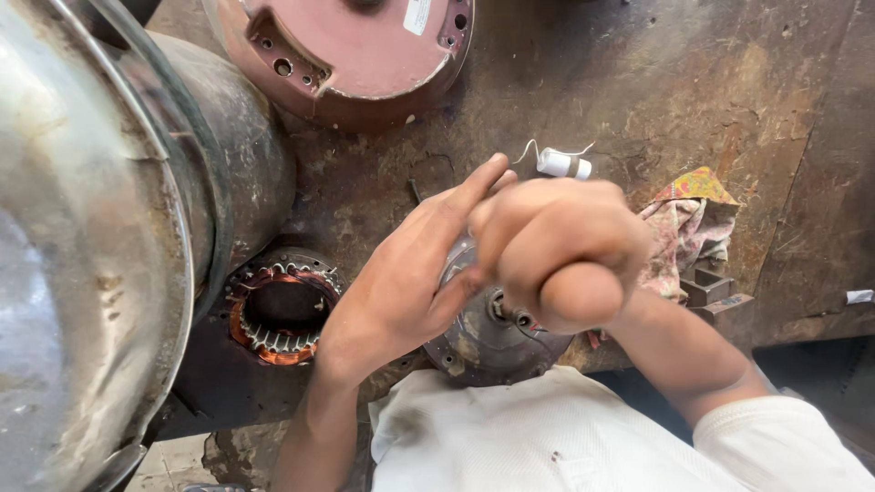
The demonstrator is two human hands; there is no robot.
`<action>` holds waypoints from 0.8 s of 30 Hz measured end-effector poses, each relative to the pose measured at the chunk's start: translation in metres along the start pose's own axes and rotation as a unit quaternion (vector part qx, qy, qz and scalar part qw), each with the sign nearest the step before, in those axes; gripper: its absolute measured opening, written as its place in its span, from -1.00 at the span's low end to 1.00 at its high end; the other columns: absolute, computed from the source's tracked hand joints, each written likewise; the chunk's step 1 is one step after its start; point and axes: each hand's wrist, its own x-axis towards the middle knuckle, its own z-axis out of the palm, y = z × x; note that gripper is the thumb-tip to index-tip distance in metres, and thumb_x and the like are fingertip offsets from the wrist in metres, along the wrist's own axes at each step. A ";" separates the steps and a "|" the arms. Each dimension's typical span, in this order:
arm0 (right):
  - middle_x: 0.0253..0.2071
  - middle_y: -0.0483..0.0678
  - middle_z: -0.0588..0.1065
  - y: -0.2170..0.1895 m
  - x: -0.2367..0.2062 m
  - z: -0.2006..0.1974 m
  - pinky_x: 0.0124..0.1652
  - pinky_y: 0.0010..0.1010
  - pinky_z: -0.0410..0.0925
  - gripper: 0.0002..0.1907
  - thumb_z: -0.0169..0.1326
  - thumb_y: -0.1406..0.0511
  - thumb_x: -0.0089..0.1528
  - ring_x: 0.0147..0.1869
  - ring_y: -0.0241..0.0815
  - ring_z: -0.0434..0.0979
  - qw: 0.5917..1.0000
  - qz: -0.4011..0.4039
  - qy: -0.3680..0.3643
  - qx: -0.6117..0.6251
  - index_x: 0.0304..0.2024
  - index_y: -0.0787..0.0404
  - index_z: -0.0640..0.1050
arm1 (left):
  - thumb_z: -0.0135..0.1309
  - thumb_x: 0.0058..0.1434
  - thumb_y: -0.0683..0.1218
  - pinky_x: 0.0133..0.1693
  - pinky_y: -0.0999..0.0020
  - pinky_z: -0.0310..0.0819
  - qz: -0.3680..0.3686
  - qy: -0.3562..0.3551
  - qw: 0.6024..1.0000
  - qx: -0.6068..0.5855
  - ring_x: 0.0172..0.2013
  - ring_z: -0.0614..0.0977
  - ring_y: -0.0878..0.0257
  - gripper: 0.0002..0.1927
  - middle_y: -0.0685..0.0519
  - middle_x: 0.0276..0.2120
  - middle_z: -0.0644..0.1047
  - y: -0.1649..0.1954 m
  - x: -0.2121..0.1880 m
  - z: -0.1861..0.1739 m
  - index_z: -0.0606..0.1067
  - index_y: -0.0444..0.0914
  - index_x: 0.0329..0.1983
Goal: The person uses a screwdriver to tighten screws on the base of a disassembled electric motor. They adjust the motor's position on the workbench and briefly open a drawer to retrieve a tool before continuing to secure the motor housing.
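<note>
Hands point(510, 264) covering grey motor cover point(483, 342), grip unclear, right blurred
</note>
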 end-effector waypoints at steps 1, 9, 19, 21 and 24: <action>-0.52 -0.06 0.47 0.011 0.011 -0.005 -0.29 -0.29 0.41 -0.47 -0.06 0.04 0.47 -0.45 -0.18 0.52 0.977 -0.004 -0.149 0.154 -0.48 0.24 0.47 | 0.12 0.24 -0.25 0.22 0.07 0.38 0.015 0.002 1.000 0.002 0.23 0.46 -0.14 -0.45 -0.25 0.22 0.40 0.002 -0.001 -0.002 0.26 -0.41 0.28; -0.46 -0.05 0.42 0.022 -0.004 0.023 -0.52 -0.50 0.29 -0.46 -0.04 -0.03 0.39 -0.54 -0.44 0.39 0.977 0.008 0.207 0.046 -0.33 0.35 0.47 | 0.17 0.37 -0.16 0.15 0.13 0.47 -0.104 0.038 0.990 0.092 0.15 0.58 -0.09 -0.67 -0.16 0.07 0.56 -0.011 -0.020 0.000 0.44 -0.28 0.16; -0.48 -0.11 0.49 0.032 0.004 -0.004 -0.35 -0.36 0.39 -0.56 0.04 0.07 0.42 -0.41 -0.22 0.50 0.949 0.022 -0.128 0.286 -0.41 0.25 0.49 | 0.08 0.36 -0.05 0.01 0.08 0.47 -0.256 0.037 0.947 0.191 0.03 0.59 -0.09 -0.67 -0.11 0.02 0.58 -0.037 -0.038 0.025 0.50 -0.25 0.13; -0.45 -0.14 0.48 0.033 0.003 -0.001 -0.36 -0.42 0.40 -0.57 0.09 0.06 0.39 -0.39 -0.27 0.52 0.966 -0.004 -0.047 0.253 -0.38 0.26 0.48 | 0.06 0.36 -0.08 0.01 0.08 0.48 -0.181 0.076 0.964 0.181 0.04 0.59 -0.08 -0.66 -0.10 0.05 0.58 -0.045 -0.041 0.028 0.49 -0.26 0.16; -0.51 -0.11 0.54 0.037 0.012 -0.015 -0.42 -0.38 0.40 -0.65 0.09 0.19 0.43 -0.47 -0.26 0.55 0.886 0.062 -0.269 0.372 -0.45 0.15 0.54 | 0.09 0.30 -0.08 0.00 0.09 0.49 -0.204 0.070 0.963 0.159 0.02 0.60 -0.06 -0.66 -0.07 0.01 0.59 -0.048 -0.050 0.034 0.53 -0.23 0.13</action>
